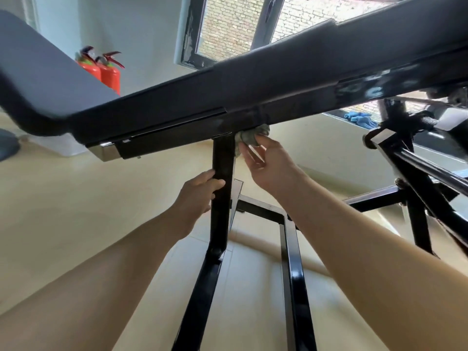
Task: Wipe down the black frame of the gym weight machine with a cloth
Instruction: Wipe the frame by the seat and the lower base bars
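A black weight-machine frame (222, 214) fills the view: a long padded bench beam (253, 92) crosses from lower left to upper right, with a black upright post under it. My left hand (197, 196) grips that post from the left, fingers curled round it. My right hand (266, 165) holds a bunched grey cloth (250, 136) and presses it against the frame where the post meets the underside of the beam. The cloth is partly hidden by my fingers.
Black floor bars (293, 262) run below between my arms, and more black struts (417, 188) stand at the right. Two red fire extinguishers (103, 72) stand by the far wall. Blue cloths (359, 119) lie on the window sill. The floor is pale tile.
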